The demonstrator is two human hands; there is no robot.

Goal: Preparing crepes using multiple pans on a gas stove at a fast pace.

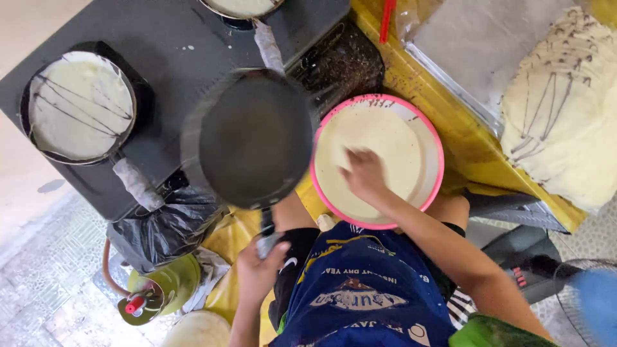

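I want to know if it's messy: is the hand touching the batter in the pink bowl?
Touching. The head view shows the right hand resting on the batter.

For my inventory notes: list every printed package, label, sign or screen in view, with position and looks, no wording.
Printed apron: worn by the person, bottom centre; blue cloth with yellow and white print and an oval emblem.
Clear plastic bag: top right on the yellow table; no print legible.
No signs or screens show.
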